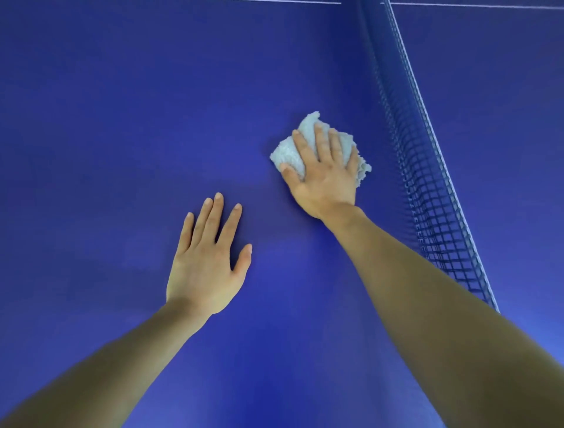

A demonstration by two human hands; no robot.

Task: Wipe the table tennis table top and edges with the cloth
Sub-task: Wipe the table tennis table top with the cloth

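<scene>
The blue table tennis table top (106, 122) fills the head view. A crumpled white cloth (288, 151) lies on it right of centre, pressed flat under my right hand (323, 177), whose fingers spread over it. My left hand (207, 259) rests flat on the table, lower and to the left of the cloth, fingers apart and holding nothing. Both forearms reach in from the bottom edge.
The dark net (427, 189) with its white top band runs from the top right down to the right, just right of the cloth. Beyond it lies the table's other half (503, 107). A white edge line (274, 1) shows at the far top.
</scene>
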